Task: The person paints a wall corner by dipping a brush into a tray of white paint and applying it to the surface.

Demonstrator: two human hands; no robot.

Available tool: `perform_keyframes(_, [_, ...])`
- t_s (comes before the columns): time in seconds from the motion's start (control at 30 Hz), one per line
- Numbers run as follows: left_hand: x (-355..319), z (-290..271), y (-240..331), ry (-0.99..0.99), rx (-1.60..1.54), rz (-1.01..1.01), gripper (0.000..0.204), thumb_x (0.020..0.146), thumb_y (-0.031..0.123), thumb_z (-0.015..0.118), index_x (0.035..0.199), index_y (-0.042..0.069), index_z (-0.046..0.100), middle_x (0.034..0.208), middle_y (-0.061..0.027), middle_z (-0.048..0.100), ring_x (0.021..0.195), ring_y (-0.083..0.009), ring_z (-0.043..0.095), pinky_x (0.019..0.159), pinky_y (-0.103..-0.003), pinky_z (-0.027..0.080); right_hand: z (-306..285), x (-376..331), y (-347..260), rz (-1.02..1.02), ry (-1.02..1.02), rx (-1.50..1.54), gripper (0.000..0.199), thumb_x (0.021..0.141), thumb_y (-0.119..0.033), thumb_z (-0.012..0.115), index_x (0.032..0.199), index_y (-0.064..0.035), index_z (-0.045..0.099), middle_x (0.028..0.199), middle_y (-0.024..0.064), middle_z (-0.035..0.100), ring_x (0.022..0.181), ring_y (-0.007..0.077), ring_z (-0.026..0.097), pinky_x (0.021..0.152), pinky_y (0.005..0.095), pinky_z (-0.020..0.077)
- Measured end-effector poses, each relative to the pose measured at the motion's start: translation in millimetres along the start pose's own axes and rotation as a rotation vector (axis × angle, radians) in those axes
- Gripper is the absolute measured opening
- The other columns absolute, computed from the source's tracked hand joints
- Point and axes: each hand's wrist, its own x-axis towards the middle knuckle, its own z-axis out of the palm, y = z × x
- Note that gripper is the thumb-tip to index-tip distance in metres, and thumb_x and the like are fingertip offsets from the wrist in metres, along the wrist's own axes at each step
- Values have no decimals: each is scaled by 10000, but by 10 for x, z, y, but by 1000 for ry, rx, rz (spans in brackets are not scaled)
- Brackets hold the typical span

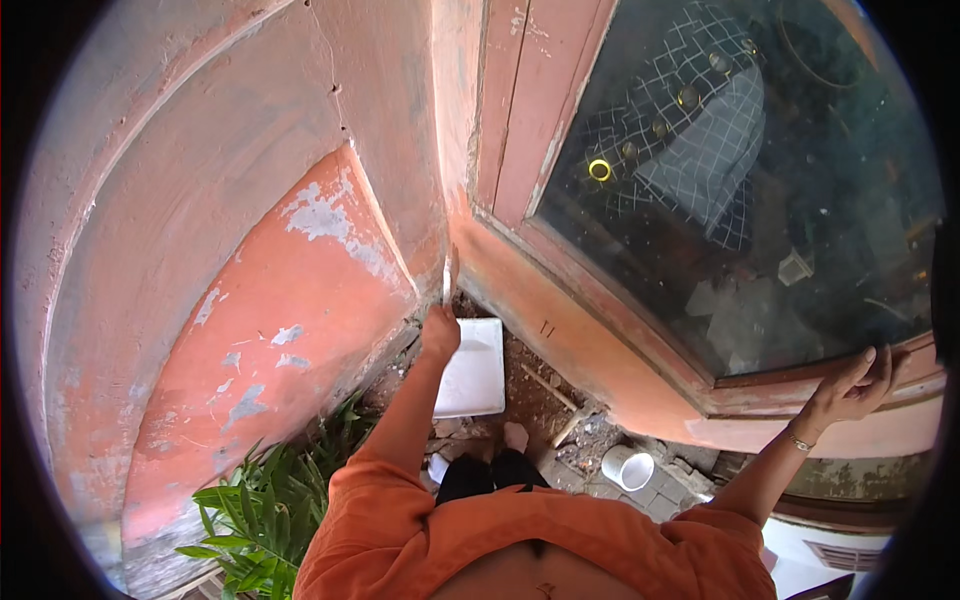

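Slim white tool (447,279) by the wall corner (452,215), long axis approx. straight ahead, tip pointing away from the person. L hand (440,333) clamped round its near end, arm outstretched; R hand (845,396) out wide, fingers loosely apart, at window frame (760,397).

Painted walls (290,260) met tightly just beyond the left hand (440,332), blocking the way forward. Open air lay above the white tray (472,390) and the bucket (628,468). Window glass (850,190) barred the space ahead of the right hand (848,394); leafy plants (265,510) crowded the lower left.
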Motion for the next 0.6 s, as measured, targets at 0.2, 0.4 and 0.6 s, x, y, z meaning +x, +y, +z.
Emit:
perform_keyframes(0.2, [-1288,-414,25,66,-124,125,228,901,163,570,861,-46,486,658,-195,529,610,-380,548,583,-451,426,-383,-960,-1180,581,-527,808,305,929,-164,500,1154,37,541,1211,184,561,1176,315,504,1011,431,366])
perform_keyframes(0.4, [-1989,-511,-59,-139,-419,-60,188,906,112,520,976,-53,466,792,-222,532,739,-392,568,656,-450,442,-854,-2709,-2658,1011,-1798,1036,344,964,-314,520,1121,-21,607,1058,74,644,962,166,593,875,329,453])
perform_keyframes(0.6, [-2381,-489,-529,-334,-204,260,396,877,150,540,1136,-88,358,1020,-289,516,822,-451,577,715,-490,458,-1236,-3261,-3536,1640,-1980,1207,345,936,-296,536,984,23,658,883,134,665,820,219,633,734,323,478])
